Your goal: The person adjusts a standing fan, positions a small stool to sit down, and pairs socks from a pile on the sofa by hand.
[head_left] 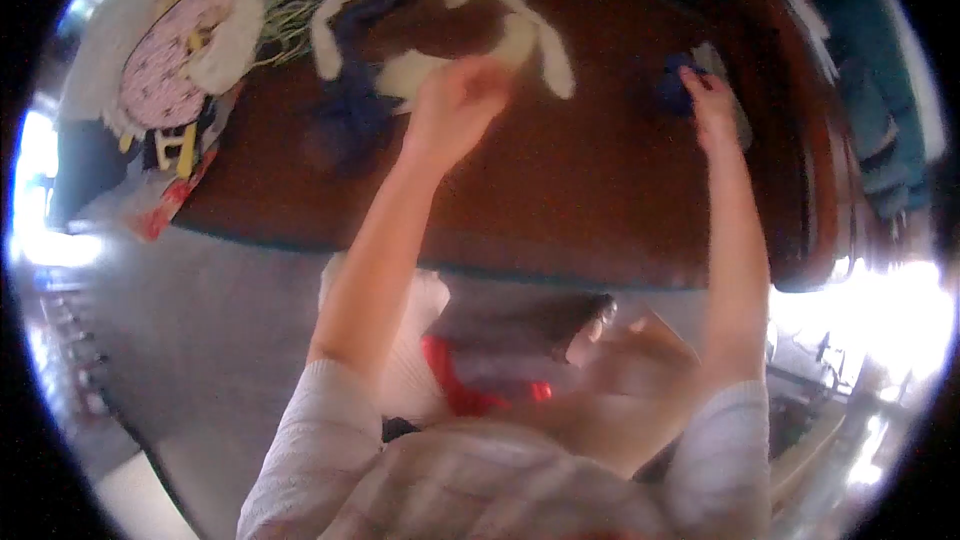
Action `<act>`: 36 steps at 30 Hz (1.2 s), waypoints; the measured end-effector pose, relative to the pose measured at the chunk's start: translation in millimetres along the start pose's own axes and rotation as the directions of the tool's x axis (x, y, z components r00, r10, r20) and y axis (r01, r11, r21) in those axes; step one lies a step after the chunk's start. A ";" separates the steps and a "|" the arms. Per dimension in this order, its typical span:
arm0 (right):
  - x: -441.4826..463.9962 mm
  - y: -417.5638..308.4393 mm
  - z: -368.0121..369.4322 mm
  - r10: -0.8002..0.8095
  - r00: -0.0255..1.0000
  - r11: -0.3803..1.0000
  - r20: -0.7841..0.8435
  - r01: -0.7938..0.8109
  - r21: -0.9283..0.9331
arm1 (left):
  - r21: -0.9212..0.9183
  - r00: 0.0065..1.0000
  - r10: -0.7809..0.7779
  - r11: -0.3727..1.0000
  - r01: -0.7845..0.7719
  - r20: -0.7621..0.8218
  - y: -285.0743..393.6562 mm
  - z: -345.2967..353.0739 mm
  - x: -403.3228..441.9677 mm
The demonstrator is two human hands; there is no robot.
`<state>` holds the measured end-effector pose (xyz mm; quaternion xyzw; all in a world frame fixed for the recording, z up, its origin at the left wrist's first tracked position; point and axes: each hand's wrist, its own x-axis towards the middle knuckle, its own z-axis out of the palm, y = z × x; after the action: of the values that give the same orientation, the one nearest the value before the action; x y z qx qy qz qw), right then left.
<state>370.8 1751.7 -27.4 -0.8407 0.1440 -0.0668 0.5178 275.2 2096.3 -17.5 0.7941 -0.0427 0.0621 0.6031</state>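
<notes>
Over the brown table, my left hand (465, 105) is blurred with its fingers curled inward. Whatever it may hold is hidden. Just beyond it lies a white piece of soft cloth (515, 40) with long, narrow ends, partly behind the hand. My right hand (712, 105) is at the right side of the table, fingertips closed on a small dark blue cloth bundle (675, 85). A grey cloth piece (740, 125) shows beside that hand. Left of my left hand are a dark blue cloth (350, 115) and a long white strip (323, 35).
Pink patterned fabric with white fluffy edges (165, 65) stands at the table's left end, beside pale green strands (290, 10). A red and clear plastic wrapper (165, 205) hangs at the left corner. The table (560, 200) has a rounded front edge.
</notes>
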 end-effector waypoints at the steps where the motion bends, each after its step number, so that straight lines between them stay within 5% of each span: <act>1: 9.0 -2.5 3.5 -0.017 0.998 0.992 -0.063 0.009 -0.128 | 0.167 0.996 0.044 0.986 -0.031 -0.076 -3.8 -13.4 4.7; 7: 42.1 17.4 1.9 -0.200 0.979 0.773 -0.051 0.125 -0.622 | 0.711 0.892 0.119 0.654 0.260 -0.436 -35.6 -80.1 11.1; 9: 41.5 11.3 -1.5 -0.272 0.958 0.657 -0.088 0.118 -0.745 | 0.781 0.861 0.143 0.513 0.358 -0.488 -47.3 -88.9 7.2; 12: 14.9 -15.6 4.4 -0.423 0.892 0.743 -0.159 0.241 -0.625 | 0.667 0.851 -0.018 0.612 0.424 -0.524 -59.1 -106.8 4.3; 15: -22.0 -36.3 30.0 -0.547 0.837 0.768 0.010 0.507 -0.391 | 0.315 0.851 -0.203 0.867 0.386 -0.484 -40.2 -119.2 1.8; 16: -43.3 -49.0 48.8 -0.375 0.918 0.896 0.130 0.395 -0.204 | 0.007 0.856 -0.246 0.960 0.280 -0.455 -35.1 -118.7 1.3; 17: -81.4 -75.4 70.7 -0.224 0.943 0.966 0.246 0.249 -0.076 | -0.308 0.867 -0.278 0.939 0.154 -0.413 -29.5 -114.0 1.3; 18: -104.7 -86.3 87.5 -0.269 0.873 0.958 0.407 0.285 0.024 | -0.593 0.885 -0.293 0.805 0.023 -0.363 -23.7 -107.5 1.7; 21: -162.4 -117.7 129.3 -0.383 0.669 0.912 0.637 0.164 0.376 | -0.662 0.942 -0.154 0.745 -0.088 -0.299 -4.5 -74.6 -0.1; 22: -170.2 -122.1 137.7 -0.418 0.606 0.887 0.677 0.110 0.449 | -0.590 0.968 -0.130 0.807 -0.022 -0.214 10.4 -62.3 -8.0; 24: -168.8 -118.3 141.8 -0.295 0.764 0.902 0.575 0.024 0.431 | -0.395 1.000 0.007 0.919 -0.010 -0.009 19.5 -45.4 -17.7; 26: -153.0 -109.8 129.9 -0.154 0.874 0.926 0.461 -0.034 0.375 | -0.135 0.982 0.187 0.972 -0.191 -0.042 8.6 -47.9 -11.9; 27: -154.0 -107.3 120.3 -0.130 0.896 0.911 0.425 -0.062 0.408 | 0.000 0.960 0.278 0.961 -0.278 -0.041 1.0 -49.5 -8.3; 30: -140.4 -76.2 88.2 -0.063 0.881 0.762 0.469 -0.261 0.593 | 0.602 0.972 0.228 0.785 -0.150 -0.055 -23.9 -45.3 -10.5; 34: -134.4 -39.7 52.4 -0.067 0.852 0.547 0.519 -0.404 0.733 | 0.745 0.997 0.051 0.662 -0.079 0.061 -18.0 -39.4 -13.6; 36: -137.0 -19.4 36.8 -0.020 0.861 0.449 0.509 -0.447 0.774 | 0.789 0.984 0.175 0.608 -0.089 -0.024 -43.3 -34.9 -7.4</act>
<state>253.7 1833.9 -21.8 -0.4226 0.0746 0.1324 0.8935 272.4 2141.5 -50.6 0.9680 -0.0400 0.1576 0.1912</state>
